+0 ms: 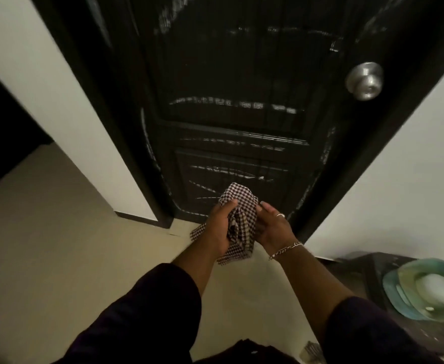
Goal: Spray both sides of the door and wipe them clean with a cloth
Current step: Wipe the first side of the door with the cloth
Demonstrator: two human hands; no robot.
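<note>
Both my hands, left hand [219,227] and right hand [269,227], grip the cloth [238,222]; beyond my fingertips the door [236,74] looks streaked (wiping unfinished, I judge).

Dim indoor light, wide-angle bending at edges, blurred lower right corner

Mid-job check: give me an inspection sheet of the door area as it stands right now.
Surface: black door, closed, white streaks across its panels; silver knob.
Job's things: checked cloth bunched in front of the lower panel; no spray bottle seen.
Clutter: stacked greenish plates on a dark stand, lower right.
Hands: left hand grips the cloth; right hand holds its other side, ring and bracelet on.
Cables: nothing seen.
Surroundings: white walls, beige floor.
</note>
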